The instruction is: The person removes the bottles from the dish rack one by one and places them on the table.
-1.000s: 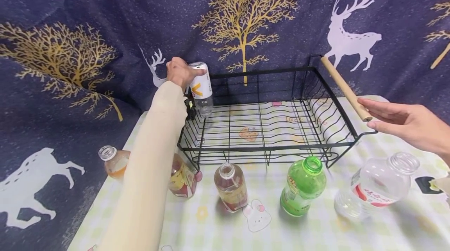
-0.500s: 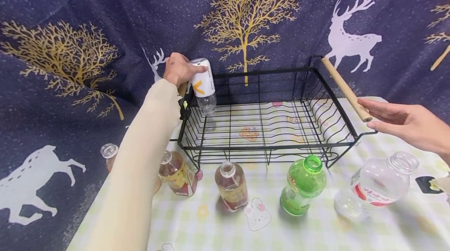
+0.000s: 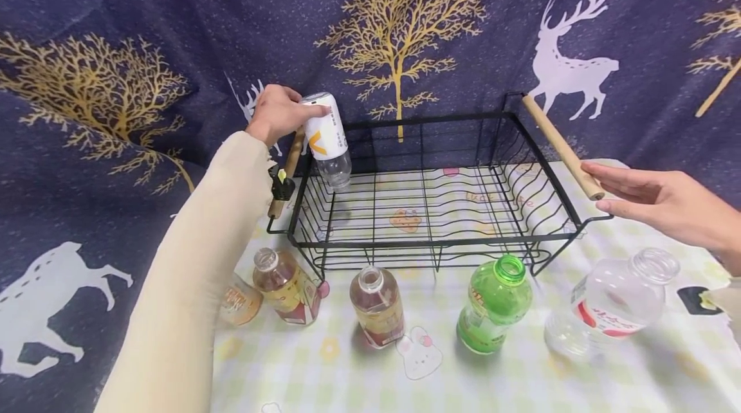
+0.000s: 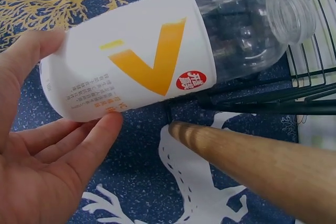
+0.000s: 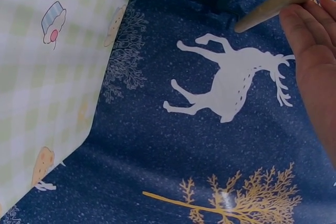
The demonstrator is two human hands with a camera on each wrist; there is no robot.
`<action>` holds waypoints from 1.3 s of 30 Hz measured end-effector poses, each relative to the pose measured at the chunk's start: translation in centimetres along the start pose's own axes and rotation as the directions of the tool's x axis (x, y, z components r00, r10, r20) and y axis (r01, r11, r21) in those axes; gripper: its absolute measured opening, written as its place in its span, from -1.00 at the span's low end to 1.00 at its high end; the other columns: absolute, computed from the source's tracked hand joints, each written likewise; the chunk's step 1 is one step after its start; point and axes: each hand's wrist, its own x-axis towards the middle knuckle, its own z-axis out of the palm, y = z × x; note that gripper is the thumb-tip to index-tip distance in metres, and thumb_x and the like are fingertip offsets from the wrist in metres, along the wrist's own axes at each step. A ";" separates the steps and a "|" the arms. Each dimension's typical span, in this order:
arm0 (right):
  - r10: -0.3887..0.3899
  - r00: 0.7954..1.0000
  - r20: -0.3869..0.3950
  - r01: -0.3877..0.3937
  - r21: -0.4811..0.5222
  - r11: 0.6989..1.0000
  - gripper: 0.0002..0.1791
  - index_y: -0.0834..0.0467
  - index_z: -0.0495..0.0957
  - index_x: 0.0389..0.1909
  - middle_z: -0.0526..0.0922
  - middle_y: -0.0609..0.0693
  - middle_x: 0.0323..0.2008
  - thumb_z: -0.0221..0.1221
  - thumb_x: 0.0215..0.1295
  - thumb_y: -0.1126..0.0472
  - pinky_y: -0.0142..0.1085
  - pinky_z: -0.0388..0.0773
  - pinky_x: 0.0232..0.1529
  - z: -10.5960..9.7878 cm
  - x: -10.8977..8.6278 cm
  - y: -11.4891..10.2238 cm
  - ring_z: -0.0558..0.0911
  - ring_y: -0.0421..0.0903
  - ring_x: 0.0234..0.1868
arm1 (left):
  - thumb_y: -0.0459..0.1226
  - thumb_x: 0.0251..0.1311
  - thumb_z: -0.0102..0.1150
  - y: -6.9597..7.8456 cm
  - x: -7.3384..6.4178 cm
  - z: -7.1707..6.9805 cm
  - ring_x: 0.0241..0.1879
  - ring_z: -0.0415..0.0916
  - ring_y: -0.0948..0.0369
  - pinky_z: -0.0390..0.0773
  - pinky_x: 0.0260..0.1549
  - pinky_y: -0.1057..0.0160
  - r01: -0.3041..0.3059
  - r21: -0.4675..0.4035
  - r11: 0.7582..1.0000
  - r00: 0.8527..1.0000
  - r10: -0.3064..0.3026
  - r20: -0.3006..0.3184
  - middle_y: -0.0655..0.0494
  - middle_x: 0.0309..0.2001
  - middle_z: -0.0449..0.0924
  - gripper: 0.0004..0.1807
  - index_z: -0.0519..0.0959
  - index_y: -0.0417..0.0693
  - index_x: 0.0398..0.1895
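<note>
My left hand (image 3: pixel 280 114) holds a clear plastic bottle (image 3: pixel 327 133) with a white label and a yellow V, upside down and slightly tilted. In the left wrist view the thumb and fingers (image 4: pixel 100 140) grip its base end, and the uncapped neck (image 4: pixel 294 17) points toward the wires. The bottle stands at the back left corner of a black wire dish rack (image 3: pixel 382 244). On the right, my right hand (image 3: pixel 671 204) has its fingers extended at the near end of the rack's wooden handle (image 3: pixel 561 143), holding nothing.
Uncapped bottles stand along the rack's front: an orange-labelled one (image 3: pixel 240 302) partly behind my sleeve, two brownish ones (image 3: pixel 286 287) (image 3: pixel 379 310), a green one (image 3: pixel 492 310) and a large clear one (image 3: pixel 613 303). A dark blue printed cloth (image 3: pixel 451 14) hangs behind. The left wooden handle (image 3: pixel 295 150) hangs outward.
My left hand has shifted slightly left and the forearm swung left, uncovering the left handle and more of the brownish bottle. The bottle stays in the corner; the right hand keeps its place at the handle.
</note>
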 end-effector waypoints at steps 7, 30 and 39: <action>-0.020 1.000 0.005 0.020 -0.007 1.000 -0.36 0.15 0.30 0.47 0.32 -0.53 0.27 0.21 0.40 0.34 -0.77 0.40 -0.10 -0.2 -0.1 -0.4 0.34 -0.73 0.10 | 0.10 0.13 0.37 -0.2 -0.2 -0.2 0.14 0.42 0.03 0.52 0.15 0.09 -0.031 -0.018 0.999 1.000 0.031 0.004 -0.16 0.27 0.39 -0.15 0.38 -0.27 0.34; 0.019 1.000 0.007 -0.019 -0.067 0.998 -0.35 -0.01 0.33 0.47 0.35 -0.52 0.26 0.26 0.39 0.22 -0.80 0.34 -0.13 -1.0 0.0 -0.8 0.36 -0.75 0.03 | 0.04 0.14 0.39 0.2 -2.4 -0.7 0.06 0.46 0.05 0.51 0.08 0.10 -0.148 -0.121 0.981 0.982 0.160 0.095 -0.10 0.17 0.48 -0.19 0.39 -0.21 0.36; 0.036 0.999 -0.020 -0.037 -0.084 0.996 -0.35 -0.08 0.35 0.46 0.38 -0.41 0.30 0.28 0.38 0.16 -0.81 0.34 -0.15 -1.7 0.0 -1.0 0.36 -0.76 0.01 | 0.00 0.17 0.39 0.5 -3.2 -0.8 -0.04 0.50 0.11 0.53 -0.03 0.17 -0.224 -0.144 0.964 0.964 0.241 0.116 -0.08 0.06 0.54 -0.25 0.43 -0.21 0.34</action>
